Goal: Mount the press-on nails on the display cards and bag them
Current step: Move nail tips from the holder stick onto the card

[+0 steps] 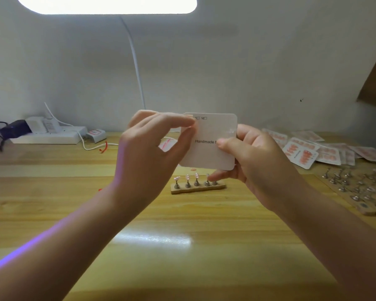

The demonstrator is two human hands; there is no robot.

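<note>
The right hand (248, 153) holds a blank card (211, 144); the left hand (152, 146) pinches its top edge. Next, a nail (188, 177) needs picking off the stand (198, 189).

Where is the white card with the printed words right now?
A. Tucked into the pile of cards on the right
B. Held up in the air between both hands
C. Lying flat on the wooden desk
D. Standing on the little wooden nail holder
B. The white card is raised above the desk, gripped by the right hand while the left hand pinches its upper left edge.
</note>
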